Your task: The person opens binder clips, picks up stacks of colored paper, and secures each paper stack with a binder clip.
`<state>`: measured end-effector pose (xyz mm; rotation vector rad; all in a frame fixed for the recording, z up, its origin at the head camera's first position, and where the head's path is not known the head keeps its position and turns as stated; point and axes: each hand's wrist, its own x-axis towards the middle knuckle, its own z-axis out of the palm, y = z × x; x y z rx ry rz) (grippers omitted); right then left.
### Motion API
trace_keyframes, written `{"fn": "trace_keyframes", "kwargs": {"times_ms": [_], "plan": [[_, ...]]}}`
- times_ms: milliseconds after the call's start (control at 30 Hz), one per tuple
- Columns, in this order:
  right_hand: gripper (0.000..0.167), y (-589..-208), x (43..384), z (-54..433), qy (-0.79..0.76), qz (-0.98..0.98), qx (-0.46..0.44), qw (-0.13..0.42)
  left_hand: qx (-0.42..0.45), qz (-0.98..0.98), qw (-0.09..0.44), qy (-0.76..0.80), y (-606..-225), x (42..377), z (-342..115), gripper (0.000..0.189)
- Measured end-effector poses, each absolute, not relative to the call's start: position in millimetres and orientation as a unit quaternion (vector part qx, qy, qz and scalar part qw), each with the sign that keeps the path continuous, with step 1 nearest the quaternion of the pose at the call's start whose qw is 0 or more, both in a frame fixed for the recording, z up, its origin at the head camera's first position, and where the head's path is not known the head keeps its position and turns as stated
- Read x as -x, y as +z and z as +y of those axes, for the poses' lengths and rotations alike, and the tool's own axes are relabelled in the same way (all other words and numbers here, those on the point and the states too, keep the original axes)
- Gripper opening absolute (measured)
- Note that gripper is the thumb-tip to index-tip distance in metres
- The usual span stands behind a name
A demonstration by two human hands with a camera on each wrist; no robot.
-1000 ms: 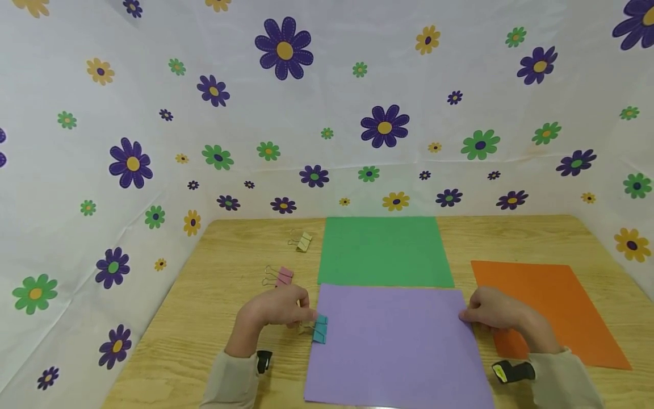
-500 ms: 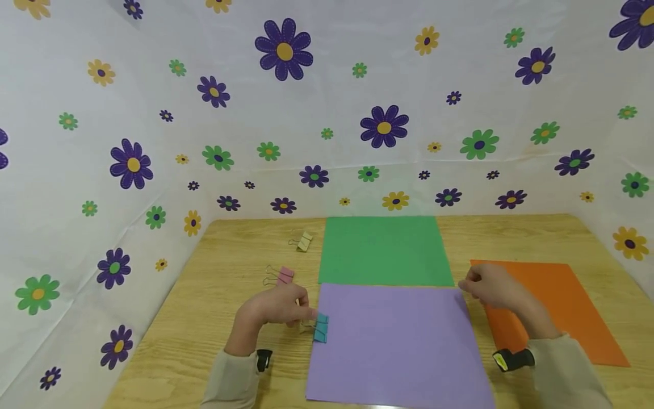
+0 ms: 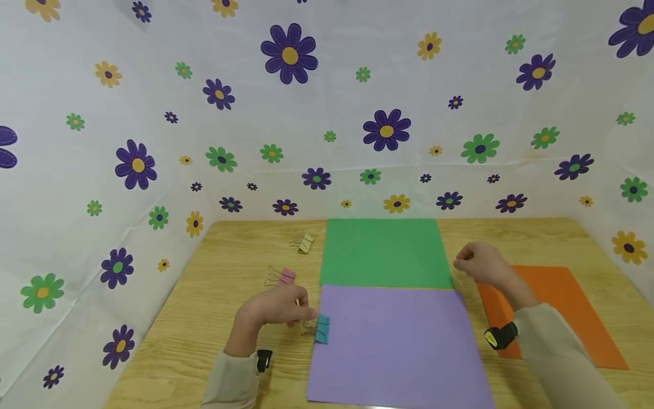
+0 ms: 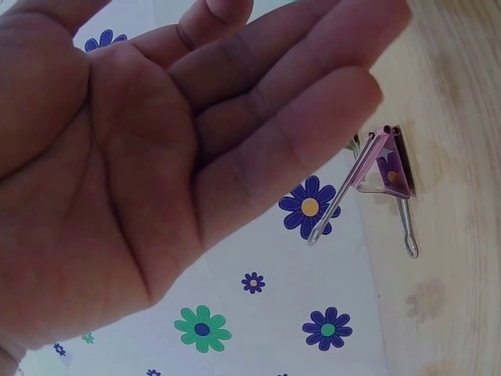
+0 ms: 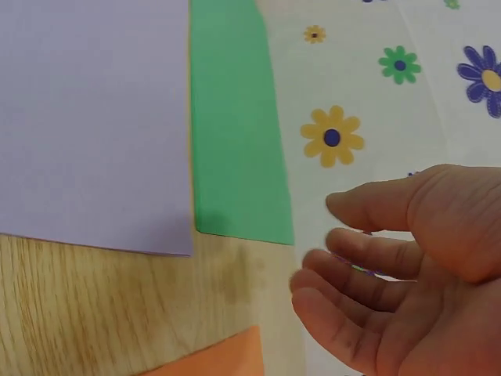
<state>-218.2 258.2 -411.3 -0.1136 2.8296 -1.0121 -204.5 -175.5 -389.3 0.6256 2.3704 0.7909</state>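
Note:
A teal binder clip (image 3: 322, 329) sits on the left edge of the purple sheet (image 3: 398, 346), its wire handles pointing left. My left hand (image 3: 278, 304) pinches at the clip's upper handle side with thumb and index finger. In the left wrist view the other fingers of the left hand (image 4: 156, 157) stretch out straight, and the pinch is out of frame. My right hand (image 3: 480, 262) hovers above the table, right of the green sheet (image 3: 383, 250), holding nothing. Its fingers (image 5: 344, 313) are loosely bent, the thumb apart from them, in the right wrist view.
A pink binder clip (image 3: 288, 276) lies just beyond my left hand, and a pale yellow one (image 3: 306, 243) farther back. An orange sheet (image 3: 557, 312) lies on the wooden table (image 3: 204, 341) at right. A flower-printed cloth (image 3: 230, 125) stands behind and at the sides.
My right hand has let go of the purple sheet's right edge and moved up and away, toward the back of the table. The left hand has stayed at the teal binder clip.

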Motion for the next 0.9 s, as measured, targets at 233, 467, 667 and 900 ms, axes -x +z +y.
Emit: {"fn": "trace_keyframes", "kwargs": {"times_ms": [233, 467, 667, 900], "plan": [[0.062, -432.9, 242.4, 241.8, -0.286, 0.956, 0.040, 0.055, -0.238, 0.883, 0.279, 0.292, -388.5, 205.3, -177.1, 0.025], [0.076, -448.1, 259.7, 215.2, -0.216, 0.973, 0.053, 0.054, -0.224, 0.888, 0.279, 0.289, -385.0, 202.6, -177.2, 0.025], [0.075, -460.8, 268.7, 198.7, -0.182, 0.976, 0.109, 0.044, -0.222, 0.887, 0.279, 0.293, -383.5, 201.0, -177.8, 0.026], [0.074, -469.8, 274.8, 188.0, -0.165, 0.977, 0.125, 0.061, -0.229, 0.884, 0.279, 0.298, -384.3, 202.7, -180.2, 0.026]]}}
